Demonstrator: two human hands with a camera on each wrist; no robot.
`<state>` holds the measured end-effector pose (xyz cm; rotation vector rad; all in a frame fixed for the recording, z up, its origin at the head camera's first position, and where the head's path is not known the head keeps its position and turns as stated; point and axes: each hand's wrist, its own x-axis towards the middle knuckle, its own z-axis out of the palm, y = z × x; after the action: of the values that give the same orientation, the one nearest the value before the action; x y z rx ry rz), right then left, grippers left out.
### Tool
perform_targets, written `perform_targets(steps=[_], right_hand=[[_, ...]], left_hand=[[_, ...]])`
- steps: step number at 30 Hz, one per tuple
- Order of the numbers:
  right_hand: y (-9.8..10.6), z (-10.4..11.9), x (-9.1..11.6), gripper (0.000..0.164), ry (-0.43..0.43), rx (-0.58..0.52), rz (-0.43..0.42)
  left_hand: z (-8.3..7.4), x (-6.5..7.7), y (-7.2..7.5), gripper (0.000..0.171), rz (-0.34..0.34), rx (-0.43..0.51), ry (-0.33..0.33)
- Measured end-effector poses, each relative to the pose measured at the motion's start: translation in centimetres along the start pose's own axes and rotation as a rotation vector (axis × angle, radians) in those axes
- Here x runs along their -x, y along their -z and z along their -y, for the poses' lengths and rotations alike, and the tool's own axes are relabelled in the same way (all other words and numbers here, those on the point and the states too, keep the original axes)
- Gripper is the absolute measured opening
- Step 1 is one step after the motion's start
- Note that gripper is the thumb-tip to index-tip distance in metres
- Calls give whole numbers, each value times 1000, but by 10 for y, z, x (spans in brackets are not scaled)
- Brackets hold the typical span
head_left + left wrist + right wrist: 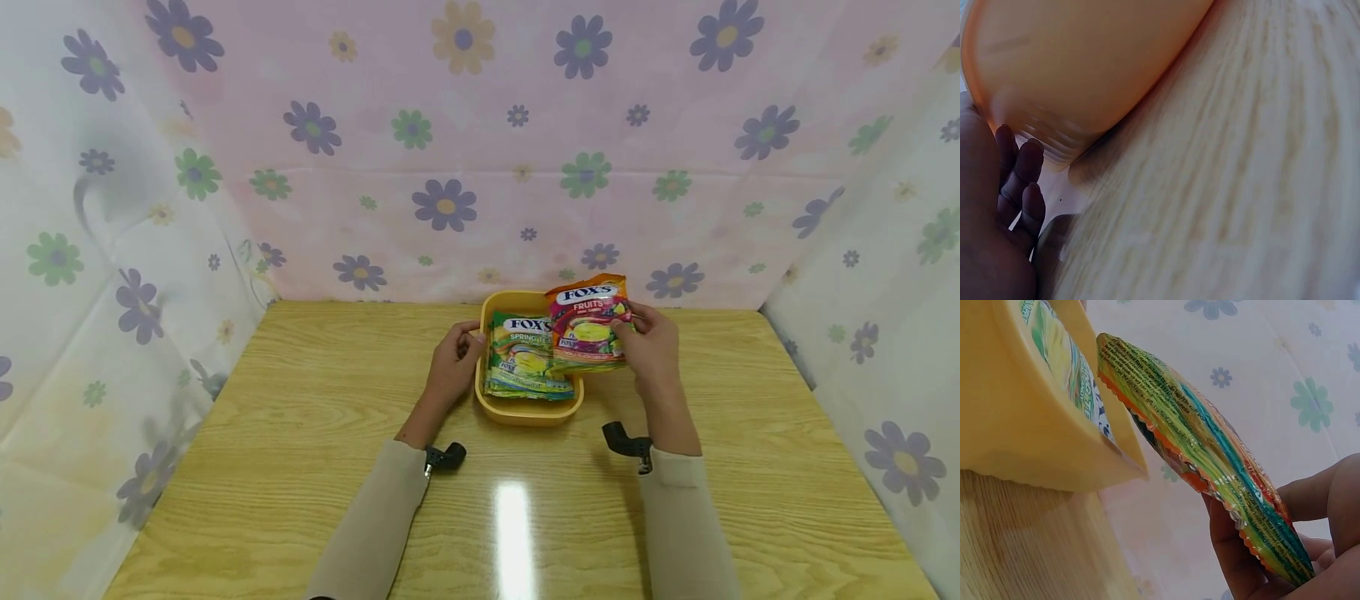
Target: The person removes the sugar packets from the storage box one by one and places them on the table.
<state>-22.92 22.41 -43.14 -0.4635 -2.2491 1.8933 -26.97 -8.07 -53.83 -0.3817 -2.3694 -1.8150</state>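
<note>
A yellow plastic tub (528, 414) stands on the table with green Fox's Spring Tea candy bags (527, 358) lying in it. My left hand (454, 360) holds the tub's left side, thumb and forefinger at the rim; in the left wrist view its other fingers (1030, 164) curl beside the outer wall. My right hand (651, 343) pinches a red and orange Fox's Fruits candy bag (588, 325) by its right edge, thumb in front and fingers behind. That bag is tilted and overlaps the tub's right side in the head view. The right wrist view shows its printed underside.
The wooden table (337, 383) runs up to a flower-patterned cloth (480, 125) behind, with more cloth along both sides. Black wrist mounts (626, 440) stick out from both sleeves. A bright light reflection (513, 533) lies on the tabletop in front.
</note>
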Motion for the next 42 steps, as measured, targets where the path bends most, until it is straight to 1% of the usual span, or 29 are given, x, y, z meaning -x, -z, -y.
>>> perform_targets(steps=[4, 10, 19, 24, 29, 35, 42], right_hand=[[5, -2, -2, 48, -6, 0, -26], [14, -3, -4, 49, -21, -20, -36], [25, -9, -11, 49, -51, -46, -67], [31, -15, -15, 48, -72, -71, -91], [35, -22, -19, 49, -102, -92, -109], [36, -30, -23, 50, -126, -103, -111], [37, -44, -28, 50, -155, -119, -109]], left_hand=[[1, 0, 0, 38, -2, 3, -1], [1, 0, 0, 37, -3, 7, -8], [1, 0, -1, 37, -18, 15, -38], [2, 0, -1, 36, -30, 33, -39], [0, 1, -1, 37, -22, 18, -28], [0, 1, 0, 38, -11, 1, -16], [1, 1, 0, 38, -11, -3, -27]])
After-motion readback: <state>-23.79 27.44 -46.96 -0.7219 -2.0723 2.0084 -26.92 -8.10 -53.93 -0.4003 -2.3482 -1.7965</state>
